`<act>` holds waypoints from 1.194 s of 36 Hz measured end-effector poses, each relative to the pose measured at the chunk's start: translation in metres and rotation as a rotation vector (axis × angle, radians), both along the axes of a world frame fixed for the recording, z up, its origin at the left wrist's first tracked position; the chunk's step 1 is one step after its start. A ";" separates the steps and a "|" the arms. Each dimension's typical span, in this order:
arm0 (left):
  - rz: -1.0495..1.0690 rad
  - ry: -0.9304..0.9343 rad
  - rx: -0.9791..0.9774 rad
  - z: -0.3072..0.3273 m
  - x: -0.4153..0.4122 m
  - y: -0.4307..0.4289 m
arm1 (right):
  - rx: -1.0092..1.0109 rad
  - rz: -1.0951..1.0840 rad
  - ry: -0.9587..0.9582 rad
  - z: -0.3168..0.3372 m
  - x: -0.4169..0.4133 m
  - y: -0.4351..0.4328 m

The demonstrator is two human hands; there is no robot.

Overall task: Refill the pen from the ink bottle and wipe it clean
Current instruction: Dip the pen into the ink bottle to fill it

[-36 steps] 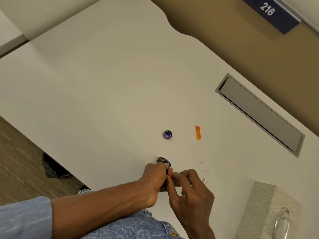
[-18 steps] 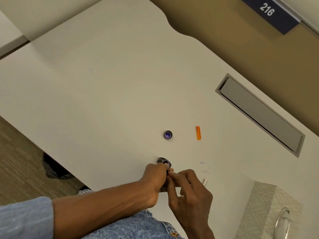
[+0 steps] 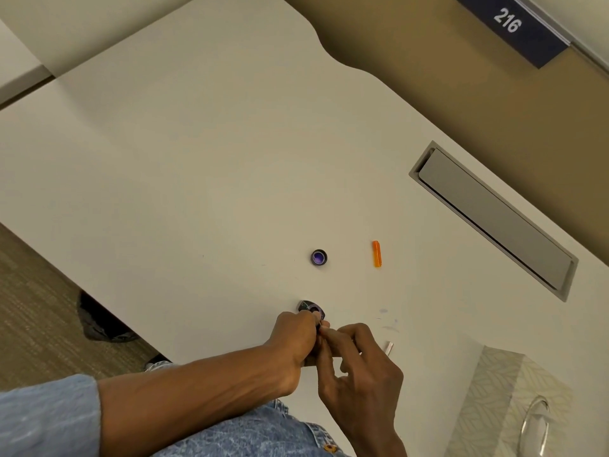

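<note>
Working at the desk [image 3: 197,159] edge, lower centre of frame; tissue box [image 3: 514,407] waiting lower right for wiping. Left hand [image 3: 293,344] steadying the ink bottle [image 3: 311,308]; right hand [image 3: 359,364] pinching the mostly hidden pen over it. Bottle cap [image 3: 318,257] and orange pen cap [image 3: 376,253] sitting mid-frame, clear of drips.

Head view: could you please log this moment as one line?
both hands pinched together beside open dark ink bottle | purple-lined round cap off | small orange plastic piece lying apart
</note>
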State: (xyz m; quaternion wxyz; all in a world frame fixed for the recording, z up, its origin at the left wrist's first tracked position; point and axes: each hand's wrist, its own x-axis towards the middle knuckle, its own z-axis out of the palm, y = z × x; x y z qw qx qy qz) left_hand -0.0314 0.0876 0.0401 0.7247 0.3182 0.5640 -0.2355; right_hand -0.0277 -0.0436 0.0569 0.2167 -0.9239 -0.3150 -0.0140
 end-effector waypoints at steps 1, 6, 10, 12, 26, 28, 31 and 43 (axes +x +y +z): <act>0.001 0.002 0.000 0.000 0.000 0.000 | -0.001 -0.003 -0.003 0.000 0.000 0.000; 0.004 0.007 -0.005 -0.002 0.001 0.000 | -0.022 -0.007 -0.020 -0.002 0.000 0.000; -0.012 -0.011 0.004 -0.005 0.001 -0.001 | -0.023 -0.006 -0.016 0.000 0.002 -0.001; -0.018 -0.014 0.010 -0.007 0.001 -0.001 | -0.021 -0.009 0.001 0.002 0.002 -0.001; 0.009 0.002 -0.011 -0.002 0.001 0.001 | 0.001 -0.006 -0.012 -0.004 -0.001 -0.001; 0.006 0.003 -0.009 -0.002 0.001 0.001 | -0.004 -0.001 -0.016 -0.004 -0.001 -0.001; 0.006 -0.002 -0.002 -0.003 0.001 0.000 | -0.013 0.003 -0.012 -0.005 0.000 -0.002; 0.011 -0.012 0.010 -0.006 0.000 -0.001 | -0.005 0.004 -0.004 -0.004 0.000 -0.004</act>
